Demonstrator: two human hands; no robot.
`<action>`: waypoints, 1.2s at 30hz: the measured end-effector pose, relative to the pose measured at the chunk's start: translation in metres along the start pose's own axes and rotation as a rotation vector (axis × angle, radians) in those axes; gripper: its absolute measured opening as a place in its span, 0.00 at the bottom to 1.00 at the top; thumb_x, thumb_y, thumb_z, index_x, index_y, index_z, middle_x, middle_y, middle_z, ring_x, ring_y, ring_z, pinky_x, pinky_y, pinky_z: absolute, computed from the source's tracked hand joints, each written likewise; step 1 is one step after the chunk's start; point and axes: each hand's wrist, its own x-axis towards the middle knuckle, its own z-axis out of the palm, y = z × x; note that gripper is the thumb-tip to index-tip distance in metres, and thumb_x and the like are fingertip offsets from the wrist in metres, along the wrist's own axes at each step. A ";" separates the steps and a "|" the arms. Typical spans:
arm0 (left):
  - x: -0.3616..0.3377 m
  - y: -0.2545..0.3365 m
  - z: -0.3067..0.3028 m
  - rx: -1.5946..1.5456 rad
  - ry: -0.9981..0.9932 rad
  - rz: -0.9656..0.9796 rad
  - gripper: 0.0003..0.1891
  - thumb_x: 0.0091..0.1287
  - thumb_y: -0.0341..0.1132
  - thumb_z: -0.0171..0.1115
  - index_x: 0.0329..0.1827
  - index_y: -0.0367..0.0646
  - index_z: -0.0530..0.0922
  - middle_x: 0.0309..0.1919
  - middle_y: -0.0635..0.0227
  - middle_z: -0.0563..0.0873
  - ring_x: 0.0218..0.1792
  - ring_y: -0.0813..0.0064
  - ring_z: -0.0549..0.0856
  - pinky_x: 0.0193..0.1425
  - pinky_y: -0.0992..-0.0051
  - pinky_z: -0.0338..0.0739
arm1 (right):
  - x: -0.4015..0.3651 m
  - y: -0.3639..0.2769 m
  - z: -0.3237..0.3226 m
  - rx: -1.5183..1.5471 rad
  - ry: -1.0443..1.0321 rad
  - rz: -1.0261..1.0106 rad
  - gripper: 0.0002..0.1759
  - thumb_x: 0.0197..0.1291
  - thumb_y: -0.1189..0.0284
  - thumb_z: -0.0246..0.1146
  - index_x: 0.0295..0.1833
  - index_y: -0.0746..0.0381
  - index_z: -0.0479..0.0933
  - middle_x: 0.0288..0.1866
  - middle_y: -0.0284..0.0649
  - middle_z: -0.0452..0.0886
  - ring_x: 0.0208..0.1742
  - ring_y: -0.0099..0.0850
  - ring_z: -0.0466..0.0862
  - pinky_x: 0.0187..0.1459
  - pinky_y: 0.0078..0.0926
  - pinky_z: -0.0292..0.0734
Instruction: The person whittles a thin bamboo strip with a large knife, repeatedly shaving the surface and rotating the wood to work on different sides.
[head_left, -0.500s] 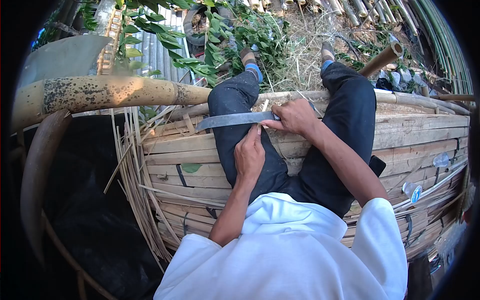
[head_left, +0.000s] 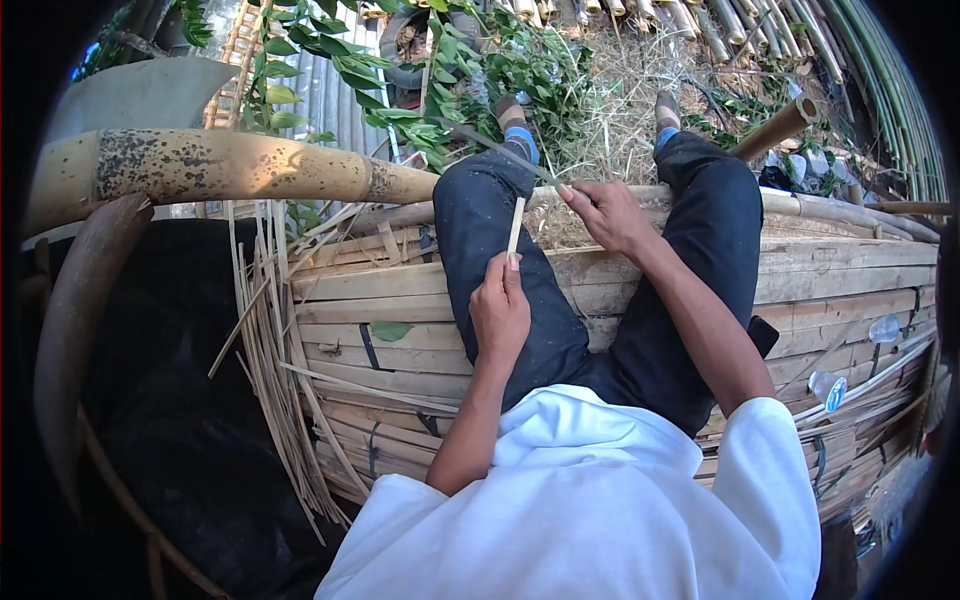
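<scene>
My right hand (head_left: 612, 213) is closed around the handle of a long knife (head_left: 500, 150), whose blade points up and to the left over my left shin. In my left hand (head_left: 499, 305), thumb and fingers pinch a short pale strip of bamboo (head_left: 516, 228) that stands up toward the blade. A gap shows between the strip's top end and the knife. Both hands are above my left thigh, in dark trousers (head_left: 535, 330). The knife handle is mostly hidden by my fingers.
I sit on bundled split-bamboo slats (head_left: 380, 310). Thin bamboo strips (head_left: 280, 400) hang at the left, beside a thick bamboo pole (head_left: 250, 170). Plastic cups (head_left: 828, 388) and a dark phone-like object (head_left: 763, 336) lie at the right. Leafy branches (head_left: 530, 80) are in front.
The knife has swung from lying level across my left knee to pointing up and away. My left hand has lowered slightly, and the bamboo strip now shows clearly.
</scene>
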 end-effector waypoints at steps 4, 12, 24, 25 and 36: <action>0.002 0.003 -0.004 -0.015 -0.113 -0.015 0.18 0.76 0.43 0.45 0.43 0.38 0.78 0.17 0.62 0.75 0.20 0.70 0.78 0.28 0.68 0.70 | -0.017 -0.012 0.012 -0.224 -0.089 -0.373 0.31 0.62 0.43 0.55 0.30 0.62 0.80 0.16 0.49 0.75 0.20 0.48 0.78 0.26 0.43 0.71; 0.008 0.001 -0.006 -0.045 -0.255 -0.088 0.16 0.76 0.42 0.45 0.45 0.39 0.77 0.24 0.51 0.80 0.29 0.48 0.82 0.33 0.58 0.72 | -0.022 -0.012 0.022 -0.396 -0.069 -0.517 0.33 0.58 0.37 0.53 0.27 0.58 0.80 0.13 0.44 0.76 0.18 0.44 0.79 0.20 0.41 0.72; 0.005 -0.013 -0.022 -0.435 -0.491 -0.173 0.19 0.77 0.48 0.45 0.31 0.47 0.70 0.17 0.84 0.60 0.16 0.92 0.57 0.18 0.84 0.49 | 0.019 0.031 -0.003 -0.459 0.136 0.042 0.38 0.64 0.37 0.45 0.26 0.60 0.81 0.18 0.50 0.79 0.24 0.48 0.82 0.27 0.46 0.76; 0.005 -0.013 -0.023 -0.425 -0.490 -0.174 0.19 0.77 0.48 0.45 0.31 0.47 0.70 0.17 0.84 0.60 0.16 0.92 0.57 0.18 0.84 0.49 | 0.031 0.043 -0.019 -0.431 0.107 0.163 0.40 0.66 0.37 0.42 0.26 0.61 0.81 0.19 0.52 0.79 0.26 0.50 0.83 0.30 0.48 0.76; 0.027 0.011 -0.027 -0.694 -0.549 -0.554 0.17 0.77 0.49 0.43 0.33 0.49 0.68 0.16 0.84 0.60 0.12 0.93 0.55 0.14 0.86 0.44 | -0.018 -0.007 0.022 -0.057 -0.023 -0.239 0.30 0.65 0.46 0.54 0.29 0.65 0.77 0.16 0.49 0.74 0.19 0.46 0.76 0.25 0.42 0.68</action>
